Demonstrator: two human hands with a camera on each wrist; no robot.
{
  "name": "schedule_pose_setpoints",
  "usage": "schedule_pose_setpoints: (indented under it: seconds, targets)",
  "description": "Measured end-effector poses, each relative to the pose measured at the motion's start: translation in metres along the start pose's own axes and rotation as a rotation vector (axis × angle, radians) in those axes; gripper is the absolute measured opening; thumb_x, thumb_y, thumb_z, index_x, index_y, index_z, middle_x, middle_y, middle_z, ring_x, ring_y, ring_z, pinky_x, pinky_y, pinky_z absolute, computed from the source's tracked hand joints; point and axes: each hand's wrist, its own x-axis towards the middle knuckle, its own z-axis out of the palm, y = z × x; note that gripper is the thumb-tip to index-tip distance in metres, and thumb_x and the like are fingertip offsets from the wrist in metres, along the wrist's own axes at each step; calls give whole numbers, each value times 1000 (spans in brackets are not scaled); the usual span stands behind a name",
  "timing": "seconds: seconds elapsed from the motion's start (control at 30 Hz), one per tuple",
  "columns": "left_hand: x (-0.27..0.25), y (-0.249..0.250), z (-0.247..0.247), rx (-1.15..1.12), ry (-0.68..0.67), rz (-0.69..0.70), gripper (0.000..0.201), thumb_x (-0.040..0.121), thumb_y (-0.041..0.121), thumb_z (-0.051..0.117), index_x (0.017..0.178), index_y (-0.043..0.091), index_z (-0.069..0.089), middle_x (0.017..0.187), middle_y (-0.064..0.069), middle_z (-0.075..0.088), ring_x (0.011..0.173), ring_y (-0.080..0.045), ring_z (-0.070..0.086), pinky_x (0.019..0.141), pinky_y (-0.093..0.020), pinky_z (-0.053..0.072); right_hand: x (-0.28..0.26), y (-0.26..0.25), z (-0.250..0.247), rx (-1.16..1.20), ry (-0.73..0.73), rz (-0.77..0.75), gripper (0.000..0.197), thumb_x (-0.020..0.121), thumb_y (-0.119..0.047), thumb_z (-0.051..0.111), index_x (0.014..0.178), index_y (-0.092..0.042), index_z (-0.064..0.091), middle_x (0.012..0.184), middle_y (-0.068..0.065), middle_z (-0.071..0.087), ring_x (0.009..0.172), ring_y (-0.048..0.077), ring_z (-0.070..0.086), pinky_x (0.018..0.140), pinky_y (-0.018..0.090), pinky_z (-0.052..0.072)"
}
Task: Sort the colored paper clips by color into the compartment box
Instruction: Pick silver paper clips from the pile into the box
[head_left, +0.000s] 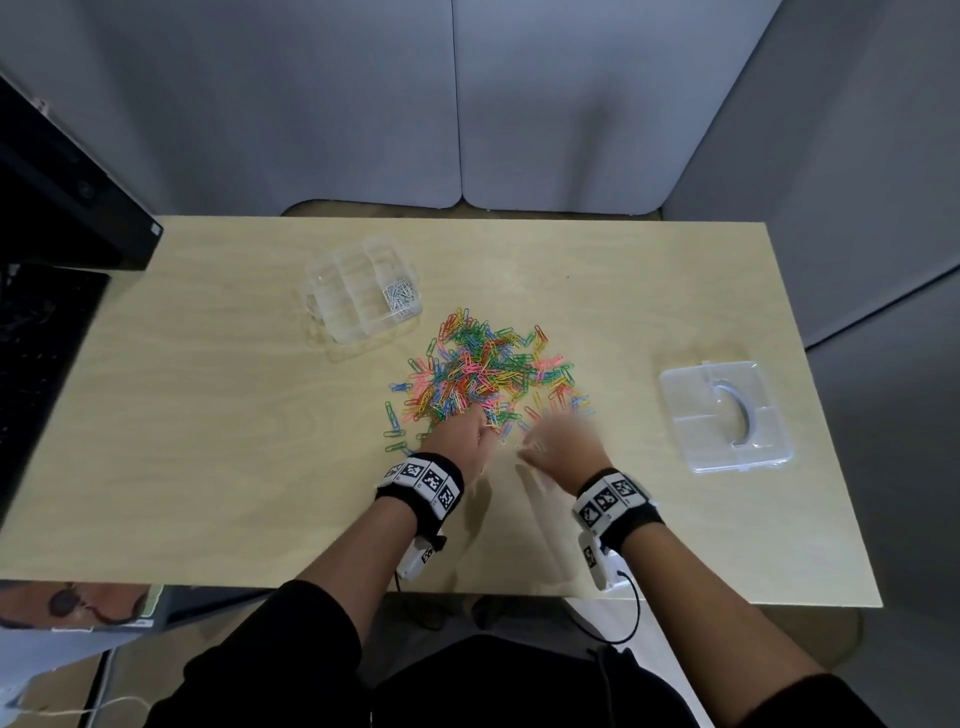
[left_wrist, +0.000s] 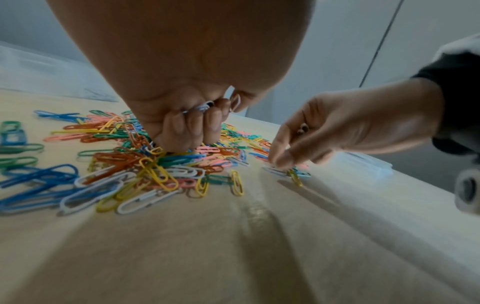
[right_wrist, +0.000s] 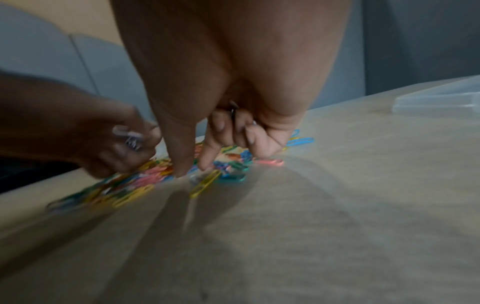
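Note:
A heap of mixed colored paper clips (head_left: 483, 369) lies mid-table. The clear compartment box (head_left: 332, 291) stands to its back left, with white clips (head_left: 400, 299) in one corner compartment. My left hand (left_wrist: 187, 131) rests knuckles-down on the near edge of the heap, its fingers curled round a few white clips (left_wrist: 201, 107) in the palm. My right hand (right_wrist: 193, 166), blurred, sits just right of it. Its thumb and forefinger reach down onto loose clips beside a yellow clip (right_wrist: 205, 183), while its other fingers curl round small clips (right_wrist: 233, 111) of unclear color.
The box's clear lid (head_left: 727, 415) lies flat at the right side of the table. Stray blue and green clips (head_left: 395, 421) lie left of my left hand. A dark monitor and keyboard (head_left: 47, 322) stand off the left edge. Grey partition panels close the back.

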Motion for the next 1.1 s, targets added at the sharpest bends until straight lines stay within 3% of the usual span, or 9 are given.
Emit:
schedule_pose_setpoints:
  seconds: [0.1,0.23,0.33,0.43,0.57,0.7,0.83,0.93,1.1]
  targets:
    - [4,-5,-3,-56,54,-7,28,103,27,38,82,10,44,61,-2,46,52,-20,40,51,-33,30,-1,-8,12,-103,-34,-11,10,86,-26,68,87,-19,76,91,0,70,83,20,63,75,30,51]
    - [7,-13,-6,-106,103,-38,11,98,14,44,88,18,42,58,-2,44,48,-19,37,48,-30,29,2,-10,11,-40,-95,2,13,91,-23,65,86,-13,72,87,3,69,81,19,63,71,27,46]
    - [13,-13,-9,-84,132,-29,23,100,12,36,105,25,55,58,0,50,46,-16,42,45,-27,33,1,-9,2,414,-123,68,17,94,-21,65,80,-12,68,76,2,69,67,8,63,69,22,45]
    - [16,-5,-12,21,120,10,19,96,22,46,100,20,65,86,1,65,77,-17,59,69,-32,51,-3,-16,-3,1084,-255,254,14,97,-12,59,86,-6,64,83,6,68,74,14,64,69,25,48]
    - [16,-3,-9,185,93,26,13,83,29,68,95,23,65,95,3,61,89,-19,57,78,-32,49,-6,-25,-10,1358,-376,352,19,96,-9,57,113,-7,65,88,5,66,70,14,62,60,20,43]
    - [15,-4,-10,211,107,27,9,89,22,64,97,20,68,99,0,62,96,-21,58,81,-34,49,-3,-26,-4,1178,-377,338,20,92,-21,64,101,-4,69,73,-2,62,62,14,52,55,21,38]
    - [11,-11,-23,142,148,35,11,93,23,61,99,18,68,103,2,63,95,-17,56,82,-29,46,15,-16,17,543,-32,252,9,79,-22,81,76,-16,74,78,-2,72,64,8,59,66,26,46]
    - [11,-21,-37,99,141,42,11,93,24,62,96,19,70,98,3,64,93,-16,57,79,-26,42,22,-24,26,186,50,154,12,76,-34,81,82,-26,74,68,-8,62,63,6,54,61,22,42]
    - [13,-36,-54,48,136,37,18,93,20,62,104,16,75,102,-1,72,95,-19,64,89,-34,52,26,-32,28,28,15,77,14,84,-32,74,87,-19,76,82,-3,68,76,15,60,68,28,50]
